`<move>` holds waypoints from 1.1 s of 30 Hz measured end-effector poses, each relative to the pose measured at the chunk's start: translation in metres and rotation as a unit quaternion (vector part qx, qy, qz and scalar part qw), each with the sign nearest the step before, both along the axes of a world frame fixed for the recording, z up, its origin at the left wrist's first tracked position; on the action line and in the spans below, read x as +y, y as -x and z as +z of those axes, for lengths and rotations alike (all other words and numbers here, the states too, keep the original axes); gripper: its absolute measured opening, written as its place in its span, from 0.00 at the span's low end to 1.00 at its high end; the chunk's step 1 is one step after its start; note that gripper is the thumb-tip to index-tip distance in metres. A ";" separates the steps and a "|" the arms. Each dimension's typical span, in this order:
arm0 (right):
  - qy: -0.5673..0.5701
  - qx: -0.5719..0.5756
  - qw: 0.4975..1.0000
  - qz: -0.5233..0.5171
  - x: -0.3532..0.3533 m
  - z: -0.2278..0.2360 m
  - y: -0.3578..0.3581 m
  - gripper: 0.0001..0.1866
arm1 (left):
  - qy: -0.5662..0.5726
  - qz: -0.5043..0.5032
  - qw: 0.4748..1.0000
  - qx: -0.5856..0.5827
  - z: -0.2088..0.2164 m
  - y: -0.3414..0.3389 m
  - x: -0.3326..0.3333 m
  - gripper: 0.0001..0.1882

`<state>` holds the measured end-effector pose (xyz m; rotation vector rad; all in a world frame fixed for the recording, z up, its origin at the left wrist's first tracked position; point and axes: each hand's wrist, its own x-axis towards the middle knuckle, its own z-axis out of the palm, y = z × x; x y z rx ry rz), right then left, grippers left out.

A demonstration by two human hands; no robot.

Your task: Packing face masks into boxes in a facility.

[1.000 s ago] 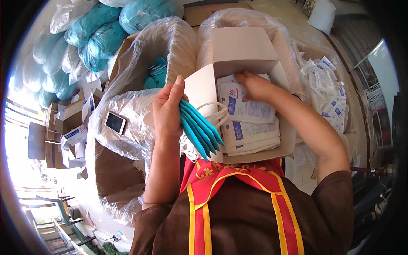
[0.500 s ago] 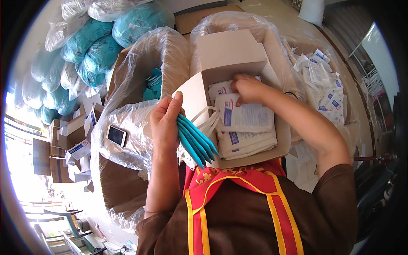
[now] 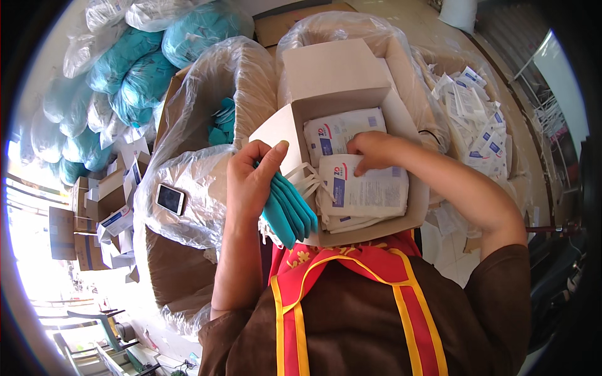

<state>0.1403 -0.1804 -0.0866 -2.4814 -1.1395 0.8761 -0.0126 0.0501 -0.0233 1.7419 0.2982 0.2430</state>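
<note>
Pinched in my left hand is a fanned stack of flat teal pieces that look like folded face masks. White strap-like bands hang beside them, over the left wall of an open cardboard box. My right hand is inside that box, its fingers curled at the upper edge of a printed white packet, with the thumb on its face. Another white packet lies flat behind it. More packets are stacked beneath the front one, mostly covered.
To the left, a plastic-lined carton holds teal pieces; a phone lies on its plastic. Loose white packets fill a lined carton at right. Bulging teal bags and small boxes are piled at far left.
My right hand has drawn slightly nearer, uncovering more of the far packet. The front packet has shifted a little. The teal stack has turned and fanned out more in my left hand.
</note>
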 end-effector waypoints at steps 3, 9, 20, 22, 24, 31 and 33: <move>-0.103 0.003 0.994 -0.020 -0.009 0.033 0.006 0.15 | -0.002 -0.010 1.000 0.005 -0.003 0.001 0.001 0.12; -0.252 -0.159 0.954 0.021 -0.022 0.095 0.044 0.10 | -0.059 -0.188 0.979 0.045 -0.002 -0.012 -0.016 0.16; -0.340 -0.477 0.810 0.014 -0.018 0.094 0.074 0.14 | -0.021 -0.032 0.997 -0.068 0.007 -0.012 -0.046 0.08; -0.353 -0.494 0.794 0.011 -0.017 0.092 0.078 0.14 | -0.036 -0.019 0.996 -0.074 0.007 -0.011 -0.048 0.07; -0.367 -0.501 0.784 0.006 -0.018 0.093 0.079 0.13 | -0.055 -0.005 0.994 -0.093 0.009 -0.008 -0.053 0.07; -0.353 -0.483 0.801 0.001 -0.021 0.095 0.077 0.06 | -0.133 -0.013 0.983 -0.129 0.017 0.002 -0.067 0.06; -0.339 -0.501 0.796 0.004 -0.020 0.099 0.078 0.06 | -0.115 -0.002 0.982 -0.150 0.014 0.000 -0.067 0.05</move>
